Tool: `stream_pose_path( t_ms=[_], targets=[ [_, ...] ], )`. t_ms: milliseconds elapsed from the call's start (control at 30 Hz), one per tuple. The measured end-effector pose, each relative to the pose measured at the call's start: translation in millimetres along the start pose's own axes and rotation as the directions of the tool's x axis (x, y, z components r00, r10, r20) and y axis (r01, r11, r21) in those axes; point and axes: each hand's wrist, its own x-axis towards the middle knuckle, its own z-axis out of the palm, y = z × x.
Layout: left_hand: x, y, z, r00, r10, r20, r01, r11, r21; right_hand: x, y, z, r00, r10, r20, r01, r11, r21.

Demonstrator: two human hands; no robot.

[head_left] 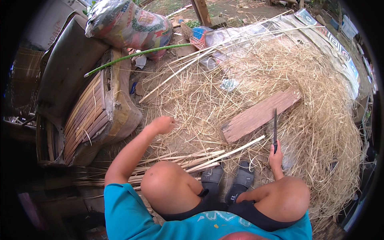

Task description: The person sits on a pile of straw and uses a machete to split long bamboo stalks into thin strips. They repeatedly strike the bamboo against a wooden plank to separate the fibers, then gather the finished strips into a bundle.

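My right hand (275,158) is wrapped round the dark handle of a long-bladed knife (275,127). Its blade points away from me, the tip at the near edge of a reddish-brown wooden board (260,114); whether they touch I cannot tell. The board lies slanted on a litter of thin shavings. Out to the left, my left hand (163,125) is closed above the strewn ground, and what it may hold is too small to make out. Between that hand and my feet lie several long pale split strips (200,161).
A heap of straw-like shavings (320,120) spreads at the right over printed sheeting (336,48). To the left stands a worn slatted seat (86,112), with a green stalk (136,55) across it. Behind is a stuffed sack (130,30). My sandalled feet (242,178) are close in front.
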Motion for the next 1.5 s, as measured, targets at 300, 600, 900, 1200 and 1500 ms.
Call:
stream_pose_path(
  t_ms=[300,600,900,1200,1500],
  targets=[
    [214.0,-32.9,-188.5,0.886,-0.211,-0.413,0.206,0.977,-0.058,-1.8,27.7,11.4,1.000,0.024,0.017,-0.024,1.000,0.007],
    [353.8,-104.8,-139.3,0.712,-0.375,-0.593,0.324,0.926,-0.195,11.1,14.7,-1.1,0.987,0.105,0.119,-0.103,0.994,-0.022],
    [326.4,-22.9,-152.1,0.712,-0.459,-0.532,0.462,0.876,-0.138,0.4,3.0,-14.1,0.981,0.166,0.099,-0.169,0.985,0.024],
    [185.0,7.5,-323.9,0.401,0.203,-0.893,0.009,0.974,0.225,-3.4,4.8,-15.0,0.995,0.090,0.050,-0.093,0.993,0.068],
    [44.3,67.5,-306.1,0.766,-0.102,-0.635,-0.063,0.971,-0.232,-8.9,-4.2,-15.8,0.996,0.091,0.005,-0.091,0.993,0.078]
  ],
)
